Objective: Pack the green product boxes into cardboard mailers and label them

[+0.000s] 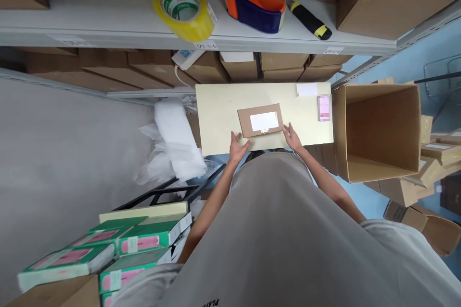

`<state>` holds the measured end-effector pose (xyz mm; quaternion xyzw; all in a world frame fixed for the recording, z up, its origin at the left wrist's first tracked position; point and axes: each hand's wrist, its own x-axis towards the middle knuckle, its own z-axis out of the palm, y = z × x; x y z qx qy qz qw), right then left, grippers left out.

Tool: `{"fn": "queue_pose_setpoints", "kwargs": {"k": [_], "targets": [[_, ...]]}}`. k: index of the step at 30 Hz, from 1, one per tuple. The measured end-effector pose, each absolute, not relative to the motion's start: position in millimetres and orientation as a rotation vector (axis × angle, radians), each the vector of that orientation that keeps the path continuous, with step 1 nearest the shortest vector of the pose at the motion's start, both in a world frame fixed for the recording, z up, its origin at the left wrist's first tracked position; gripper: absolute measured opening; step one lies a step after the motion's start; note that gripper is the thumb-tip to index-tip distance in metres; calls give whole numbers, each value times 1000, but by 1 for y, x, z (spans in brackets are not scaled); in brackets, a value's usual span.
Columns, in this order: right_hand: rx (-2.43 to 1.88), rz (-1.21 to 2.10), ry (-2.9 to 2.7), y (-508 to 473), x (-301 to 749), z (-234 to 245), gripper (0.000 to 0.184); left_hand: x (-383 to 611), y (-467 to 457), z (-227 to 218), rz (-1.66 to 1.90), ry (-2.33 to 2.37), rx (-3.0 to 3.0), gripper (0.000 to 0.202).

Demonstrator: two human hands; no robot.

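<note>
A flat brown cardboard box (pixel 248 127) with a white label (pixel 264 121) on its top face lies slightly askew on the pale yellow table (pixel 219 115). Beside its lower left corner is my left hand (pixel 237 147), thumb and fingers spread apart. My right hand (pixel 292 137) is at the box's lower right corner, fingers stretched out; the fingertips are close to the edge, and I cannot tell if they touch it. Neither hand grips anything.
On the shelf above sit a yellow tape roll (pixel 205 24), an orange and blue tape dispenser (pixel 257 12) and a utility knife (pixel 309 20). A large open carton (pixel 382 129) stands at the right. White wrapping (pixel 180 139) hangs left; green boxes (pixel 144 237) are stacked lower left.
</note>
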<state>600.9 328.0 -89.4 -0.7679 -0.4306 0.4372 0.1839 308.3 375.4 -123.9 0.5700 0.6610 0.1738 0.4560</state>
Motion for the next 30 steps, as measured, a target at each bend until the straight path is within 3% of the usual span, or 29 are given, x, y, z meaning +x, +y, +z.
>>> {"fn": "queue_pose_setpoints", "kwargs": {"k": [3,7,10,14,18,22,30], "targets": [[-2105,1168,-1289,323,596,-73,86,310,371,-113,460,1661,1253,94],[-2095,925,-1326,328,595,-42,78,312,380,-89,684,1608,1329,61],[-2123,939,-1258,332,594,-30,68,312,391,-83,649,1611,1322,48],[-2204,1041,-1157,327,588,-37,63,310,399,-91,432,1620,1272,46],[-2229,1028,-955,320,578,-45,79,304,400,-97,483,1659,1227,55],[-2117,1145,-864,316,568,-42,80,304,398,-95,375,1598,1171,42],[-2065,921,-746,289,598,9,84,351,388,-48,561,1456,1301,43]]}}
